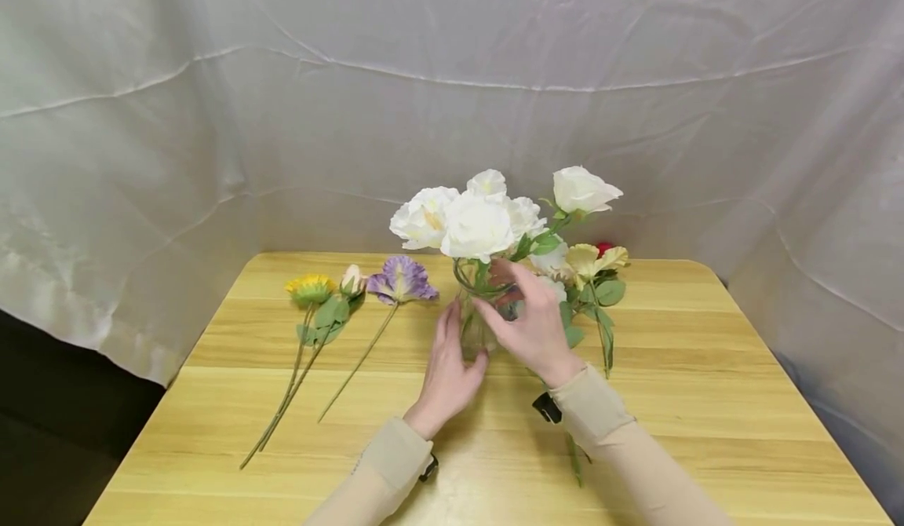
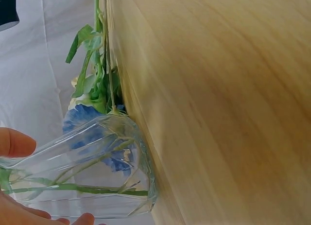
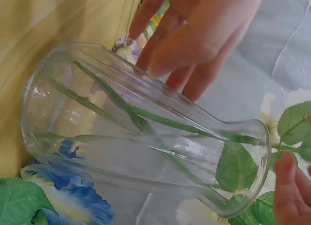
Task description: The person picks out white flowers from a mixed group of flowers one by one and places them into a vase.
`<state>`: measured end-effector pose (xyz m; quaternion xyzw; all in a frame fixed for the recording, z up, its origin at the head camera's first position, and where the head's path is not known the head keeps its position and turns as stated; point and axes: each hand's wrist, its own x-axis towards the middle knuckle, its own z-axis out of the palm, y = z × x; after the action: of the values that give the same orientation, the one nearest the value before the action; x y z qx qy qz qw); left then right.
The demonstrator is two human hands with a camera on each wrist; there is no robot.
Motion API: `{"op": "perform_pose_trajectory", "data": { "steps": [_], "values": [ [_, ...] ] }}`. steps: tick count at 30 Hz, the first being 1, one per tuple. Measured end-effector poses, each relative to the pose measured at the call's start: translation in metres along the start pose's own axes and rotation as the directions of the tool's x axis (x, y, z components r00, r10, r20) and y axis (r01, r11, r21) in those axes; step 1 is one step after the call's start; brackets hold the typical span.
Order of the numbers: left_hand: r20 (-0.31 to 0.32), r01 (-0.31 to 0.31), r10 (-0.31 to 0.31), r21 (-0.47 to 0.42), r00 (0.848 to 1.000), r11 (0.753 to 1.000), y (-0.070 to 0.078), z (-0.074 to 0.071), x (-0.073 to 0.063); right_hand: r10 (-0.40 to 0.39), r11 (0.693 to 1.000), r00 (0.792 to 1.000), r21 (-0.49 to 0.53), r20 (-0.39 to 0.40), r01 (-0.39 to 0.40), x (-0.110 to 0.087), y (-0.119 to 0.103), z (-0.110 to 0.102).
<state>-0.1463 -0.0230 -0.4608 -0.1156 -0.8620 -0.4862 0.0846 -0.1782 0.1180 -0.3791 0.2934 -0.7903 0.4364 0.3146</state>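
A clear glass vase stands on the table with several white flowers, among them a full white bloom and a white rose leaning out to the right. Green stems cross inside the glass. My left hand holds the vase low on its side, its thumb opposite the fingers. Up at the rim is my right hand, thumb and fingers spread apart beside the stems and leaves. Its fingertips show close to the vase mouth, with no clear grasp visible.
To the left lie a yellow flower, a pale pink bud and a purple flower. Right of the vase are a cream-yellow flower, a red bloom and leaves. A blue flower lies beside the vase. Grey cloth hangs behind.
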Motion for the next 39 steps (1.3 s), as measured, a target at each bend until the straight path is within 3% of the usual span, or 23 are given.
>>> {"op": "perform_pose_trajectory", "data": {
  "steps": [7, 19, 30, 39],
  "values": [
    [0.003, 0.008, -0.008, -0.003, 1.0, 1.0, 0.001, -0.001, 0.0, -0.016, 1.0, 0.995, 0.012, -0.095, 0.017, 0.007, -0.004, 0.006],
    [0.007, 0.022, -0.022, -0.007, 1.0, 1.0, 0.003, 0.0, -0.001, 0.007, 1.0, 0.999, -0.015, -0.041, -0.008, 0.012, -0.001, 0.01],
    [-0.008, 0.024, -0.024, -0.043, 1.0, 0.999, 0.002, -0.002, -0.005, 0.026, 0.996, 0.993, 0.085, -0.115, -0.016, -0.001, 0.007, -0.001],
    [-0.097, 0.002, -0.012, -0.099, 0.995, 0.995, 0.005, -0.002, -0.008, 0.089, 0.979, 0.987, 0.196, -0.133, -0.062, -0.016, 0.012, -0.012]
  ]
}}
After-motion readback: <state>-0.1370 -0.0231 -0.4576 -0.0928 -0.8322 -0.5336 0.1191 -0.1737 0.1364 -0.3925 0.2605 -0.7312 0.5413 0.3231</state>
